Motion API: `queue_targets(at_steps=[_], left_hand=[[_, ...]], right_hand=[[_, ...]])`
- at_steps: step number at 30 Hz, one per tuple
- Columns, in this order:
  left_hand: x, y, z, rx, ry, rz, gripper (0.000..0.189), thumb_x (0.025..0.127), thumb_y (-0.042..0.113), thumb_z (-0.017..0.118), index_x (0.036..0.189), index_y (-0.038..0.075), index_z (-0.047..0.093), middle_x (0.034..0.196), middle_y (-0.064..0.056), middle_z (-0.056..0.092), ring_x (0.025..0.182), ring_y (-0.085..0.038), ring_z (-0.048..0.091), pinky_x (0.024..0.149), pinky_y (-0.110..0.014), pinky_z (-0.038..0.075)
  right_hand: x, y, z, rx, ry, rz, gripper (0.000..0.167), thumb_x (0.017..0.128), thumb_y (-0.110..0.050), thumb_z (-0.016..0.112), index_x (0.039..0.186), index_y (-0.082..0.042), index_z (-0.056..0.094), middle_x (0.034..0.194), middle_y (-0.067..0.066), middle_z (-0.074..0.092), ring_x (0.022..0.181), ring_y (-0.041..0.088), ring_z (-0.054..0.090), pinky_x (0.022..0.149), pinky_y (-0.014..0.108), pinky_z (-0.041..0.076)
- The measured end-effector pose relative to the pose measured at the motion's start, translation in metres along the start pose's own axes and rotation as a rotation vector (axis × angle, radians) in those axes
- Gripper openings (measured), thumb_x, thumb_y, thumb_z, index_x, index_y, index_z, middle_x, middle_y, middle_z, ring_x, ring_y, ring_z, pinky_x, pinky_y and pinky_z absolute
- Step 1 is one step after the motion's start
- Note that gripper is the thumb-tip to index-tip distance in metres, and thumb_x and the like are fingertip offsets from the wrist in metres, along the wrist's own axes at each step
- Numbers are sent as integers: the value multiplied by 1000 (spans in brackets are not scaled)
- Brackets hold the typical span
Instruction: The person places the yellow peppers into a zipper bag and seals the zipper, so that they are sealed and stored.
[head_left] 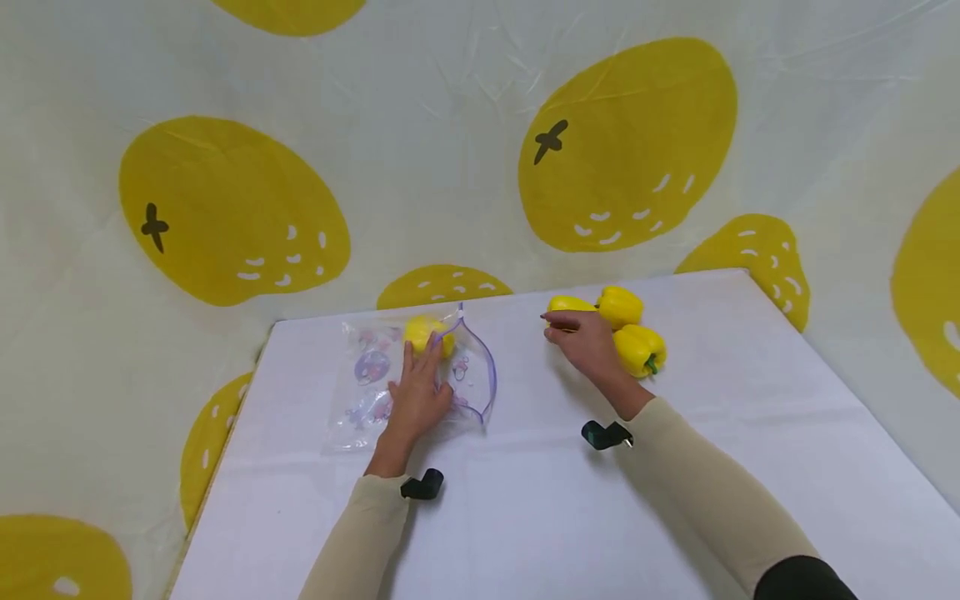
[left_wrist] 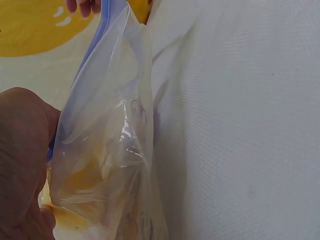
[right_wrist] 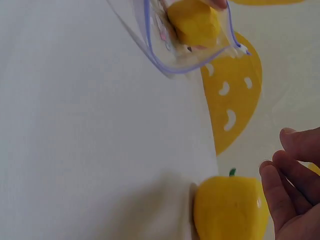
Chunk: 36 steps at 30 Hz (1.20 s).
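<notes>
A clear zip bag point(head_left: 360, 417) with a purple seal and printed figures lies on the left of the table. Its mouth gapes toward the right, and a yellow bell pepper point(right_wrist: 192, 22) is inside. My left hand point(head_left: 416, 400) is over the bag, holding back the upper lip by the seal, fingers spread. In the left wrist view the film point(left_wrist: 105, 125) stands raised beside the palm. My right hand point(head_left: 588, 342) hovers, fingers loosely bent and holding nothing, beside a yellow bell pepper point(right_wrist: 230, 207) that it partly covers in the head view.
Two more yellow bell peppers, one at the back point(head_left: 621, 307) and one nearer point(head_left: 640, 350), sit beside the right hand. A white cloth covers the table point(head_left: 525, 500). A curtain printed with yellow fruit point(head_left: 420, 125) hangs behind the table's back edge.
</notes>
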<state>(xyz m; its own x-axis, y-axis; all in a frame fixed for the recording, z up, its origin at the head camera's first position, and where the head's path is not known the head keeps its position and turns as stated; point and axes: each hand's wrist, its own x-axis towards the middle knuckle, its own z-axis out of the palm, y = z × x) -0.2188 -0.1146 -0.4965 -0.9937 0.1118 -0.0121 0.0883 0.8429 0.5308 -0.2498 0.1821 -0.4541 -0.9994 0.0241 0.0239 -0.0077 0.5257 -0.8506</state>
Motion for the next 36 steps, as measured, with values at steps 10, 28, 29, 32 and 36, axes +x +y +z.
queue_targets(at_steps=[10, 28, 29, 32, 36], left_hand=[[-2, 3, 0, 10, 9, 2, 78, 96, 22, 53, 167, 30, 22, 176, 15, 13, 166, -29, -4, 112, -89, 11], [-6, 4, -1, 18, 1, -7, 78, 98, 22, 55, 168, 30, 20, 176, 14, 12, 166, -28, -5, 113, -88, 12], [-5, 3, -2, 14, 2, -4, 78, 98, 22, 55, 167, 30, 21, 176, 14, 12, 166, -29, -5, 113, -88, 12], [-4, 3, -2, 11, 1, 4, 78, 97, 22, 54, 167, 29, 22, 176, 14, 12, 166, -29, -5, 112, -88, 12], [-4, 1, 1, 22, 1, 6, 77, 98, 22, 54, 167, 29, 21, 176, 14, 12, 166, -28, -5, 113, -87, 12]], right_hand=[[-13, 17, -41, -137, 157, 107, 42, 98, -18, 68, 138, -6, 67, 145, 19, 64, 138, 41, 54, 118, 60, 42], [-39, 69, -69, -87, 92, 395, 100, 93, -37, 75, 164, 0, 15, 165, 31, 30, 142, 49, 37, 121, 65, 36], [-40, 70, -68, -77, 103, 397, 99, 93, -36, 76, 164, 0, 17, 164, 31, 32, 142, 49, 38, 121, 64, 36], [-40, 71, -66, -59, 142, 399, 95, 92, -34, 77, 162, 1, 24, 163, 29, 36, 141, 48, 40, 121, 64, 37], [-40, 74, -63, -50, 171, 405, 92, 92, -32, 78, 162, 1, 28, 163, 29, 38, 142, 48, 40, 122, 63, 36]])
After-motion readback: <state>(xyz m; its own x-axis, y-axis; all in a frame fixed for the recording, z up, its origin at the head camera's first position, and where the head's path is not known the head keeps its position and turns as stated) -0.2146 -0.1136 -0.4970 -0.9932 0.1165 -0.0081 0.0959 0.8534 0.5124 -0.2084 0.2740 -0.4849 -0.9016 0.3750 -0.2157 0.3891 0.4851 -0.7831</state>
